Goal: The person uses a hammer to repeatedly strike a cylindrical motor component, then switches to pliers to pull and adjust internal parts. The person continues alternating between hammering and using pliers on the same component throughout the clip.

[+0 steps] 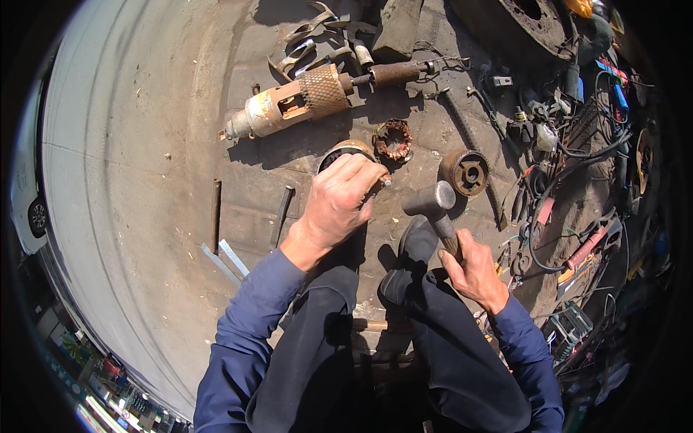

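Hammer (433, 203) and rod (388, 182), one per hand

Handling, as I judge it: rod steady, knuckles clear, strokes short and square. My right hand (474, 270): wrapped round the hammer's handle. My left hand (339, 196): a tight fist about the rod, only its tip showing. Rusty round housing (354, 145): just beyond my left fist, partly hidden; contact, cannot tell.

1. Dusty ground (173, 216), bearing a rusty mesh-collared cylinder (326, 92).
2. Beyond the cylinder: curved metal pieces (297, 58).
3. On the cylinder's near side: a copper-wound ring (381, 142), a round rusty housing (455, 172), two dark bars (282, 215).
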`<state>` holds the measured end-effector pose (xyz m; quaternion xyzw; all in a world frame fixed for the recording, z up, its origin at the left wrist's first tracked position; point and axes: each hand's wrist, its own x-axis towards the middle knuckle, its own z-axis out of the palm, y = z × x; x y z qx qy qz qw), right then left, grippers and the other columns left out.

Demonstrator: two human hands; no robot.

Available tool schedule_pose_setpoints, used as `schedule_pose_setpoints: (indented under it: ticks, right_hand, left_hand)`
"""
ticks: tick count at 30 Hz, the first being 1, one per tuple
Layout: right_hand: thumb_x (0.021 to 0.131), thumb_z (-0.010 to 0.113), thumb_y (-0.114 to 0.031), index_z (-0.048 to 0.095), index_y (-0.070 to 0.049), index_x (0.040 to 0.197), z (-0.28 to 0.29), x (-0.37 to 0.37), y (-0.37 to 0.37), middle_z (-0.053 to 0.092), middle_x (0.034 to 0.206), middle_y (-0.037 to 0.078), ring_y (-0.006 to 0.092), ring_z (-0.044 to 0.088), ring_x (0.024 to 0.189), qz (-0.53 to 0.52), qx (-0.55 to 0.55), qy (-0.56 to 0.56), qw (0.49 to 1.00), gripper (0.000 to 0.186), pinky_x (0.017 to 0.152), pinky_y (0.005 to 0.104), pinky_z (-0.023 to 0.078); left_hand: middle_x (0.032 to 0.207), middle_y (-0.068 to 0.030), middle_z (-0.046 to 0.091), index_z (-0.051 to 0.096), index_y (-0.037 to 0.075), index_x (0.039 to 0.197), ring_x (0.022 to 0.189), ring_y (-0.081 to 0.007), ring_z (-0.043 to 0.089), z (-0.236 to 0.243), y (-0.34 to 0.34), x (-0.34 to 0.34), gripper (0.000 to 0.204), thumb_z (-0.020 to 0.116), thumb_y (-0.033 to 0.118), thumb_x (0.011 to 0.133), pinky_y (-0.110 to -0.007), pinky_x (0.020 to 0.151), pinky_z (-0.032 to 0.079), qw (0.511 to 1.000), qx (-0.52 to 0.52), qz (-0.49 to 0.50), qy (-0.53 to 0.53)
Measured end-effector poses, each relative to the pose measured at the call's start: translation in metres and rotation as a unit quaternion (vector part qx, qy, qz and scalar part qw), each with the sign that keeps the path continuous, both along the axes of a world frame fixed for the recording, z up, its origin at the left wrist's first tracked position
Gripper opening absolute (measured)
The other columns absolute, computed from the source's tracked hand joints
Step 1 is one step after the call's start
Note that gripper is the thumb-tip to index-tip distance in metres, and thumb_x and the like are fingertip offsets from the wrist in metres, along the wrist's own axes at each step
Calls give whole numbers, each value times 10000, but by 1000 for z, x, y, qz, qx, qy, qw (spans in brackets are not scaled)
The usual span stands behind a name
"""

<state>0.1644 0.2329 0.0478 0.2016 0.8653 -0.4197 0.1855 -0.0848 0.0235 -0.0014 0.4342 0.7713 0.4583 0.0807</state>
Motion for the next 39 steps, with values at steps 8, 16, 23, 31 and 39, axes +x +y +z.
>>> schedule_pose_setpoints:
  ticks: [8, 16, 23, 31, 39]
  right_hand:
    - [999, 736, -57, 554, 1, 1419, 116, -75, -23, 737, 1069, 187, 347, 742, 882, -157, -143, 201, 956, 461, 797, 386, 588]
    - [1002, 711, 6, 610, 52, 1331, 137, -98, -18, 728, 1075, 159, 287, 724, 906, 98, 82, 185, 974, 348, 807, 318, 543]
    - [945, 781, -67, 584, 21, 1164, 107, -105, -19, 633, 707, 179, 422, 657, 580, 137, 132, 73, 979, 306, 518, 464, 512]
    - [967, 752, -57, 578, 30, 1339, 118, -89, -14, 753, 989, 192, 334, 771, 848, 129, 46, 182, 974, 420, 711, 389, 594]
    - [990, 749, -94, 556, -8, 1048, 94, -97, -14, 633, 661, 179, 413, 657, 587, 36, 88, 98, 991, 220, 519, 459, 486]
  left_hand:
    - [927, -109, 636, 687, 46, 1026, 909, -338, 659, -2, -4, -1, 348, 755, -57, 700, -433, 809, 560, 999, 41, 5, 3]
    - [927, -114, 629, 679, 41, 1041, 911, -345, 654, -10, -4, 3, 331, 718, -54, 726, -438, 817, 562, 999, 43, 15, 17]
    - [947, -109, 640, 686, 46, 1056, 934, -335, 662, -7, -6, 1, 368, 742, -59, 708, -433, 832, 566, 1000, 26, -2, 16]
    - [947, -106, 626, 692, 53, 1067, 932, -329, 658, -9, -6, 1, 375, 764, -45, 713, -422, 837, 561, 999, 33, -8, -3]
    - [942, -122, 662, 691, 33, 1042, 905, -336, 678, 3, -2, -6, 309, 789, -39, 758, -434, 793, 574, 999, -13, -23, 25]
